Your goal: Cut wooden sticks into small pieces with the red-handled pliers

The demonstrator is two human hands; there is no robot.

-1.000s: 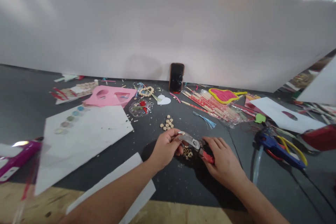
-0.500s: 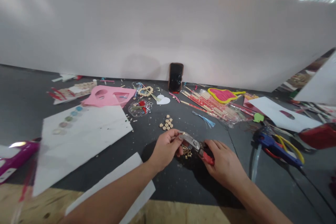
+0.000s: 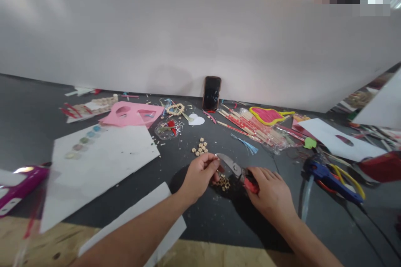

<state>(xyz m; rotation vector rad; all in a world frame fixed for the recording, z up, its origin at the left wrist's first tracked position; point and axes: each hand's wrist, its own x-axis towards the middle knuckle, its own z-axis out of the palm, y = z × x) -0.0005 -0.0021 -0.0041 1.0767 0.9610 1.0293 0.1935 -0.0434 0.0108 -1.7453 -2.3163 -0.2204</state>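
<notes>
My right hand (image 3: 272, 194) is wrapped round the red handles of a pair of pruning shears (image 3: 235, 168). Their curved metal blades point up and left, toward my left hand (image 3: 200, 175). Thumb and forefinger of that hand are pinched together beside the blade tip; whatever they hold is too small to make out. Under the blades lies a pile of small brown wooden bits (image 3: 223, 183). Farther back is a cluster of pale flower-shaped wooden beads (image 3: 199, 147).
A phone (image 3: 211, 93) leans on the white wall panel (image 3: 194, 33). Red-and-wood sticks (image 3: 239, 123), a blue tassel (image 3: 246, 144) and a blue-handled tool (image 3: 335, 181) lie rightward. White board (image 3: 106, 167), pink sheet (image 3: 133, 112), bead tray (image 3: 167, 128) and purple glue gun (image 3: 23, 185) lie leftward.
The shears have shifted slightly right and the blade tip has drawn back from my left fingertips. My left hand stays pinched in nearly the same place.
</notes>
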